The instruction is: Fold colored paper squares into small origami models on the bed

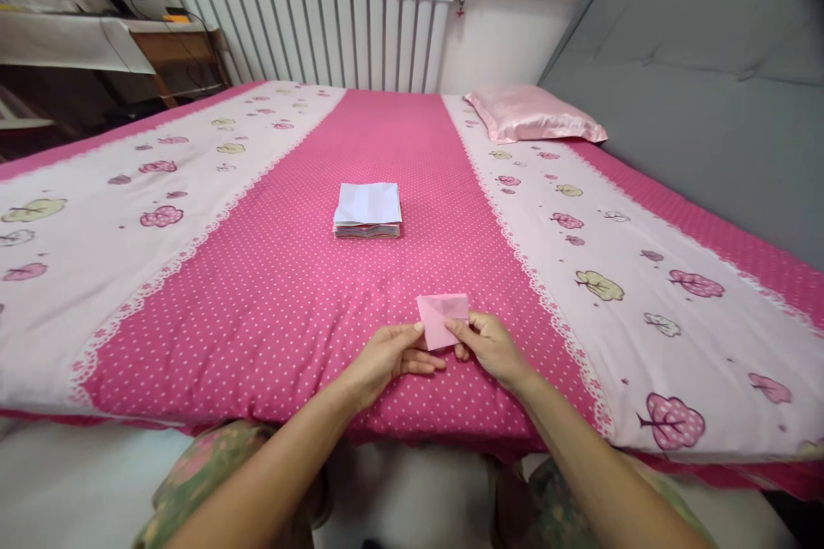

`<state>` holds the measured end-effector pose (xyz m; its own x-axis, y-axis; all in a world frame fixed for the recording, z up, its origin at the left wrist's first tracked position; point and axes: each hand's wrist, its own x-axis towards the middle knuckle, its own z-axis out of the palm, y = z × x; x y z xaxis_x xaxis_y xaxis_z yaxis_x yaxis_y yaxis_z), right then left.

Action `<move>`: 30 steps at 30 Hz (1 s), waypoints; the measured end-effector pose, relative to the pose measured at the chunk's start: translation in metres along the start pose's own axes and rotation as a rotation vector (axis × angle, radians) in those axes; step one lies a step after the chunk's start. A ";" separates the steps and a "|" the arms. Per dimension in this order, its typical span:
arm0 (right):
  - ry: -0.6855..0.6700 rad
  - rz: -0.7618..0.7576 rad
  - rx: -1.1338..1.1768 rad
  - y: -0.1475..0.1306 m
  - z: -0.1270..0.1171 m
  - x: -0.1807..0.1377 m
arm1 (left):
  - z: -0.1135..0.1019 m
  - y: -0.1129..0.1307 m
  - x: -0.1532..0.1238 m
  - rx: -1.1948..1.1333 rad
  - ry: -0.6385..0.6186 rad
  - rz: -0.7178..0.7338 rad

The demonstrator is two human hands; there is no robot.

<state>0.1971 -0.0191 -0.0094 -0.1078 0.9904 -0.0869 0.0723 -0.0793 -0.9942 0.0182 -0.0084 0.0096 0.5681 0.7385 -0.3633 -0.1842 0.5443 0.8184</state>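
Observation:
A small folded pink paper [443,317] is held just above the near edge of the bed. My left hand [386,358] pinches its lower left corner with fingers curled. My right hand [490,345] grips its lower right edge, thumb on top. Farther up the pink dotted strip of the bedsheet [289,292] lies a small stack of square papers [367,210] with a pale lavender sheet on top, well out of reach of both hands.
A pink satin pillow [531,113] lies at the back right by a grey padded headboard [695,77]. A white radiator [309,26] lines the far wall. A wooden desk [173,47] stands at the back left. My knees show below the bed's edge.

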 end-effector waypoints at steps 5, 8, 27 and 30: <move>-0.041 -0.025 0.079 -0.002 0.007 0.000 | 0.004 -0.003 0.000 0.104 0.003 -0.001; -0.034 -0.008 0.102 -0.002 0.009 -0.001 | 0.005 -0.004 0.001 0.112 0.022 -0.008; 0.064 0.028 0.081 -0.007 0.005 -0.002 | 0.000 -0.004 -0.001 0.305 -0.108 -0.118; 0.087 0.033 0.117 -0.006 0.005 -0.001 | 0.000 -0.004 0.000 0.295 -0.110 -0.118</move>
<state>0.1915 -0.0202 -0.0036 -0.0207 0.9926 -0.1193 -0.0418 -0.1201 -0.9919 0.0185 -0.0105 0.0064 0.6579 0.6210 -0.4260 0.1192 0.4726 0.8732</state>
